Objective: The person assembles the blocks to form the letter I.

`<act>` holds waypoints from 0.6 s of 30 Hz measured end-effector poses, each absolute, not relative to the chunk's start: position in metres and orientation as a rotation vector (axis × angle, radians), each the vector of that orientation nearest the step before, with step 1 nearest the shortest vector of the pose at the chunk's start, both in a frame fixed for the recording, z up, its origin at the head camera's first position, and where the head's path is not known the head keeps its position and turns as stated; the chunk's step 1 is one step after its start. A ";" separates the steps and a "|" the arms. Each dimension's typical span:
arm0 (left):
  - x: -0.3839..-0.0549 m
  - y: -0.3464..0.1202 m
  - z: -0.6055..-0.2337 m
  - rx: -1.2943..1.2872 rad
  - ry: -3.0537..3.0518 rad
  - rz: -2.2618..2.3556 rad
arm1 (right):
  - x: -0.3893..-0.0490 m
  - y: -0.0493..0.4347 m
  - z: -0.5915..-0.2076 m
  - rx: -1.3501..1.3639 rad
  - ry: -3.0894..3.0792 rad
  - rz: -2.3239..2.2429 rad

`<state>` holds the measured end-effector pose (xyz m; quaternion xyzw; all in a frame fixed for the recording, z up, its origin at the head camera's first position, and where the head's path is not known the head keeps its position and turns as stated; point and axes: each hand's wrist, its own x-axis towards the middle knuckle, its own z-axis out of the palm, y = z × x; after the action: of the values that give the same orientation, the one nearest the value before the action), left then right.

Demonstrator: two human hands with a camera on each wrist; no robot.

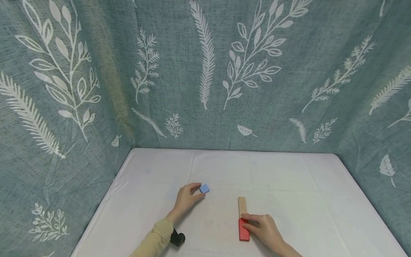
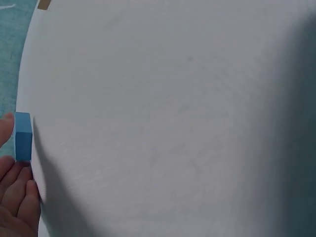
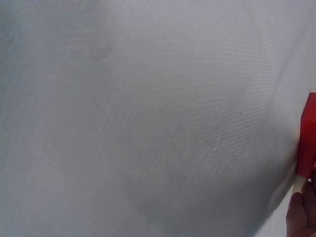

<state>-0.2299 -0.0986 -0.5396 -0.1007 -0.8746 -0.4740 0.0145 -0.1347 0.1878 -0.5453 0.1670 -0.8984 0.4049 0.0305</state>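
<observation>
Left hand: the person's left hand [image 1: 187, 197] is just below and left of centre frame, thumb and fingers pinching a small sky-blue block.
Blue block: that little guy [image 1: 204, 189] sits at the fingertips, and shows up at the left edge of the left wrist view too. Can't tell if it's touching the cloth.
Right hand: the right hand [image 1: 264, 228] is lower right of centre, fingers narrow, pinching the upper end of a glossy red rectangular block.
Red block: lower centre-right [image 1: 244, 235], long side running up the frame.
Tan strip: a slim wood-coloured strip [image 1: 242, 207] lines up straight above the red one; fingers partly cover the seam.
Worktop: white cloth-covered worktop [image 1: 298, 192], lower half.
Backdrop: teal curtain with white leaf prints [image 1: 179, 46], up top and both sides.
</observation>
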 end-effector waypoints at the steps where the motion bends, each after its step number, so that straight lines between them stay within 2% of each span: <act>1: -0.230 -0.099 -0.541 -0.311 -2.716 -1.471 | -0.135 0.188 -0.545 0.511 -2.770 1.250; 18: -0.229 -0.094 -0.545 -0.271 -2.672 -1.328 | -0.134 0.188 -0.542 0.505 -2.804 1.287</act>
<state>-0.2290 -0.0938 -0.5449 -0.0902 -0.8894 -0.4421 0.0728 -0.1343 0.1876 -0.5420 0.1615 -0.8968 0.4118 0.0074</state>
